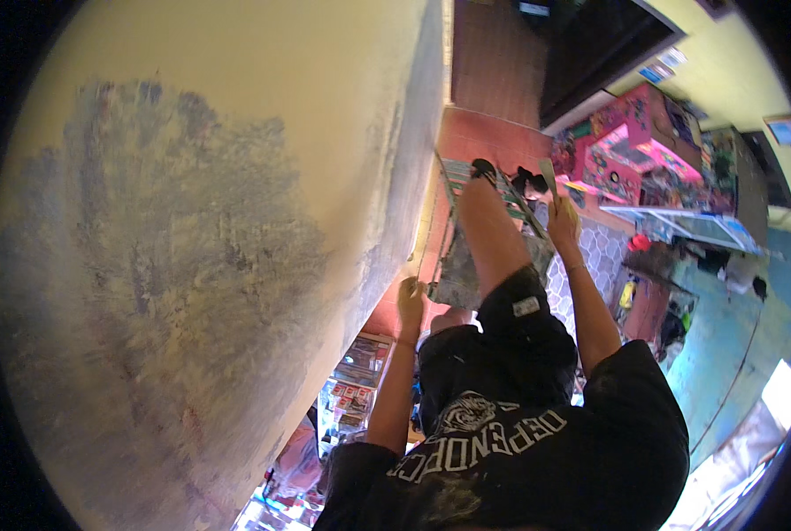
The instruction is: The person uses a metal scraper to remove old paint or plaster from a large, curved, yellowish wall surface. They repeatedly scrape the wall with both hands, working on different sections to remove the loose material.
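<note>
My right hand (564, 223) is closed round a flat, pale tool that looks like a putty knife (549, 172), its broad end pointing up and away from the wall. My left hand (410, 303) is closed close to the wall's lower edge, beside a thin line that may be a tool or a rail; what it grips is too small to make out. To the left rises a yellowish wall (342, 115) with a large rough grey patch (174, 212) across it. Below me, a foot in a black sandal (482, 168) rests on a green ladder (515, 202).
Reddish floor tiles (502, 133) and patterned grey paving (590, 257) lie beneath. Pink boxes (634, 142) and a white-framed glass case (687, 226) stand to the right. A dark doorway (599, 53) is at the far side. Packaged goods (351, 398) fill shelves at lower left.
</note>
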The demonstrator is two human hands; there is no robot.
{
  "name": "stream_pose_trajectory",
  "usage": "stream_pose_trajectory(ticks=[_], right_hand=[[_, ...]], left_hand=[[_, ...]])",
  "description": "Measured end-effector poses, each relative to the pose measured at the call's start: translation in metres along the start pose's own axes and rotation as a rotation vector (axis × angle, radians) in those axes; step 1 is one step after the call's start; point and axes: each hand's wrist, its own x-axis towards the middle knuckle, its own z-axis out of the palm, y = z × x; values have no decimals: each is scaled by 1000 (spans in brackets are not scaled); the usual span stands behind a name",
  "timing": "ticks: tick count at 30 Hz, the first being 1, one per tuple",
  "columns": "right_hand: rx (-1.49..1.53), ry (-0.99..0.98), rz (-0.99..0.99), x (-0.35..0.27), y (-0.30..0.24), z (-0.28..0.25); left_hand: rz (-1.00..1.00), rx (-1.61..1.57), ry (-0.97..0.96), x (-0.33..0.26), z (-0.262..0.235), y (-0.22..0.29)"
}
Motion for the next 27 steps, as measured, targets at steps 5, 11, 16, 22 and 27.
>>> stream_pose_trajectory(ticks=[5,11,16,22,27], right_hand=[[1,-432,181,-37,50,69],[-98,-414,58,-55,55,85],[-57,-303,33,-57,55,88],[-33,-401,14,-59,65,94],[170,-529,140,-44,70,111]], left_hand=[[-296,469,-35,52,93,-1],[-290,315,-213,56,109,2],[-364,406,-167,62,121,-7],[-239,492,-285,72,124,-21],[-217,370,-278,73,124,-41]])
